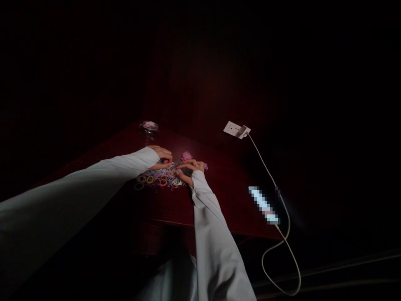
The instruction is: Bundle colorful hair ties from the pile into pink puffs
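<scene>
A pile of small colourful elastic hair ties [163, 182] lies spread on the dark red table, with larger rings along its near side. My left hand [162, 155] is at the far left edge of the pile, its thumb and fingertips drawn together. Over the pile's right side, my right hand [191, 169] has its thumb and forefinger close together in a pinch. Whatever is between the fingers of either hand is too small and dark to make out. A pink round bundle [186, 156] rests just beyond my right hand.
At the table's far left stands a small clear round container [149, 126]. A white wall socket [233, 129] holds a plugged-in charger, whose white cable [265, 159] loops down to a blurred-out, phone-like device [264, 205] at the right. Deep darkness surrounds the table [219, 209].
</scene>
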{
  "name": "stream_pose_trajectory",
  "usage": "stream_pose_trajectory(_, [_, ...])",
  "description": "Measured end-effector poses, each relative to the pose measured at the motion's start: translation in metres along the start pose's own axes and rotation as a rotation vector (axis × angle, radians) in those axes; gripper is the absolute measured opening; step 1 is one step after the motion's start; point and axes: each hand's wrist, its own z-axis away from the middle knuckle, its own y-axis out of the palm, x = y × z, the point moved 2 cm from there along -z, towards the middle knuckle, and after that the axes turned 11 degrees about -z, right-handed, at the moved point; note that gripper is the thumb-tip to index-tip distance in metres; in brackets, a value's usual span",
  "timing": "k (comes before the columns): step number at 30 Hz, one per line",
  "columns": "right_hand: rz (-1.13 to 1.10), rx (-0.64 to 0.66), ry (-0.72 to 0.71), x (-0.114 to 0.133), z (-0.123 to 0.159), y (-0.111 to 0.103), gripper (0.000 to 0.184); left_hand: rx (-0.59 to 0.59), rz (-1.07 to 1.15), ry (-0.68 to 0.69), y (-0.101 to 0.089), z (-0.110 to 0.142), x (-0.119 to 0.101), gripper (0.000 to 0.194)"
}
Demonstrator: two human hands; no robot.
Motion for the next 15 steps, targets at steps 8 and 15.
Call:
stream_pose_trajectory(8, [0.008, -0.014, 0.056, -0.023, -0.009, 0.018, 0.010, 0.038, 0.011, 0.016, -0.010, 0.000, -0.007, 0.025])
stream_pose_trajectory(15, [-0.021, -0.019, 0.031, -0.025, -0.010, 0.020, 0.011, -0.011, 0.044, -0.001, 0.001, 0.000, -0.006, 0.020])
